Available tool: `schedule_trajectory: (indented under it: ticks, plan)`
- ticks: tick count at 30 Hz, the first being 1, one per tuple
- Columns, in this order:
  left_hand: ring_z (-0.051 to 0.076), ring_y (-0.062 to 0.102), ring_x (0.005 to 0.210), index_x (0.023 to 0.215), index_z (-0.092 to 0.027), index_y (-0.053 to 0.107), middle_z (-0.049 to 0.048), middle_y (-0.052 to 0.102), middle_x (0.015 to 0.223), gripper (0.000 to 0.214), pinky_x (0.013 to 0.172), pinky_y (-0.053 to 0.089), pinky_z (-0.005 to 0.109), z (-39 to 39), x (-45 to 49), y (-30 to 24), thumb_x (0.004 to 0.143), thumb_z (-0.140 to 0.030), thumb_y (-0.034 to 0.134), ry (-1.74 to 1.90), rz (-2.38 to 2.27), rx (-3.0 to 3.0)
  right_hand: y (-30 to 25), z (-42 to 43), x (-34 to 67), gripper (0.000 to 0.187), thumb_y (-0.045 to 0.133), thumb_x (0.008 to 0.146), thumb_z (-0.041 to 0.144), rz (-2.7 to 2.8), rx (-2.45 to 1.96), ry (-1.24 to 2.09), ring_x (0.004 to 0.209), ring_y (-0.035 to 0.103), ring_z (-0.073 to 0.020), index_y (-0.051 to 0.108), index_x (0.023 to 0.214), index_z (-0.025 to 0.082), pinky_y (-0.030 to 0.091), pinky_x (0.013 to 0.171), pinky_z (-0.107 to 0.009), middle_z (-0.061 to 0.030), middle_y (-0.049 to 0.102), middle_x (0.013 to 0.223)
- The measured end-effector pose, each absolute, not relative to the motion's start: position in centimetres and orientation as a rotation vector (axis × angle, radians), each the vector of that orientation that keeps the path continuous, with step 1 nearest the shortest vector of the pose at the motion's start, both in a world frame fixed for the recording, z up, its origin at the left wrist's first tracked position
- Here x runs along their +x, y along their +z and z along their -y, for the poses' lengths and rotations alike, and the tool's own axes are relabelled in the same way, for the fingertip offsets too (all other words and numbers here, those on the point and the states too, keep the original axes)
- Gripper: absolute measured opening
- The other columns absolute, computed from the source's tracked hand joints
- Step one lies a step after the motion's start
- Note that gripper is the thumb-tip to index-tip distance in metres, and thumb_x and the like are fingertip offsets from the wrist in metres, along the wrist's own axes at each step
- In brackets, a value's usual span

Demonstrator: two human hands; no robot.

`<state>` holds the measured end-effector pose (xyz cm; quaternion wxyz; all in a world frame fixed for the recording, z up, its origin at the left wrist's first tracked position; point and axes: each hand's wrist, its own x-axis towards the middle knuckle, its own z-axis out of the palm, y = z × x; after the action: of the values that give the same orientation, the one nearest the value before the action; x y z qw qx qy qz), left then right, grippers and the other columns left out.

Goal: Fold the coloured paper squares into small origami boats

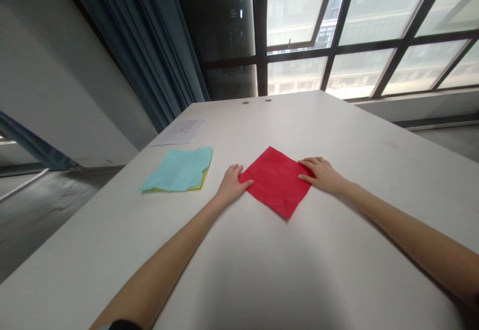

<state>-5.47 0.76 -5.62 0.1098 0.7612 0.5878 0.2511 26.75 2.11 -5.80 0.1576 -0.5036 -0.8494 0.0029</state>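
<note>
A red square sheet (275,182), thin like paper or cloth, lies turned like a diamond on the white table, one corner toward me. Faint creases cross it, and its near corner is slightly rumpled. My left hand (232,184) grips its left corner, the thumb on top and the other fingers at the far side. At the right corner, my right hand (321,174) holds the sheet, its thumb and fingertips over the edge. Fingertips under the sheet are hidden.
Left of my left hand lies a stack of light blue sheets (179,169) with yellow ones beneath. Behind it is a printed white paper (179,132). The white table (239,275) has two round holes at its far edge, before a curtain (138,35) and windows.
</note>
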Motion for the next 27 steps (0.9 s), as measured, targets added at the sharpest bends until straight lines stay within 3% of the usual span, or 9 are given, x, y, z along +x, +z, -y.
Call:
schedule_trajectory:
  ticks: [6, 13, 18, 23, 27]
  plan:
    - [0.025, 0.048, 0.114, 0.106, -0.010, 0.061, 0.0140, 0.050, 0.118, 0.041, 0.101, 0.035, 0.035, -0.8, -5.4, -5.4, 0.071, -0.030, 0.056, 0.712, -1.794, 2.190, -6.4, -2.6, 26.9, 0.054, 0.048, 0.077, 0.056, 2.321, -1.500, 0.129, 0.104, 0.050, -0.0297, 0.053, 0.116, 0.019, 0.038, 0.088, -0.046, -0.0118, 0.059, 0.113]
    - [0.024, 0.049, 0.111, 0.106, -0.013, 0.061, 0.0108, 0.052, 0.113, 0.040, 0.100, 0.036, 0.035, -0.7, -5.3, -5.1, 0.069, -0.028, 0.056, 0.733, -1.783, 2.165, -5.7, -2.2, 26.8, 0.030, 0.052, 0.078, 0.040, 2.069, -1.372, 0.525, 0.069, 0.058, -0.0168, 0.049, 0.103, 0.023, 0.046, 0.068, -0.033, -0.0017, 0.066, 0.084]
    - [0.021, 0.052, 0.104, 0.097, -0.016, 0.064, 0.0082, 0.056, 0.106, 0.032, 0.095, 0.039, 0.034, -0.5, -5.5, -4.9, 0.066, -0.024, 0.058, 0.818, -1.764, 2.122, -5.3, -2.1, 26.8, 0.020, 0.051, 0.077, 0.037, 2.028, -1.329, 0.543, 0.072, 0.058, -0.0176, 0.056, 0.085, 0.020, 0.046, 0.067, -0.031, -0.0028, 0.065, 0.081]
    - [0.019, 0.056, 0.094, 0.085, -0.017, 0.067, 0.0049, 0.060, 0.095, 0.021, 0.089, 0.043, 0.031, -0.6, -5.6, -4.8, 0.067, -0.019, 0.056, 0.861, -1.785, 2.081, -5.5, -2.2, 27.0, 0.015, 0.050, 0.075, 0.032, 2.046, -1.371, 0.496, 0.065, 0.056, -0.0162, 0.057, 0.082, 0.020, 0.045, 0.064, -0.031, -0.0010, 0.064, 0.075]
    - [0.018, 0.056, 0.092, 0.079, -0.019, 0.070, 0.0050, 0.060, 0.092, 0.025, 0.089, 0.043, 0.031, -0.8, -5.7, -5.1, 0.069, -0.012, 0.048, 0.908, -1.762, 2.139, -5.6, -2.5, 27.2, 0.019, 0.045, 0.073, 0.022, 2.105, -1.422, 0.398, 0.072, 0.057, -0.0179, 0.062, 0.082, 0.020, 0.044, 0.069, -0.032, -0.0022, 0.067, 0.082]
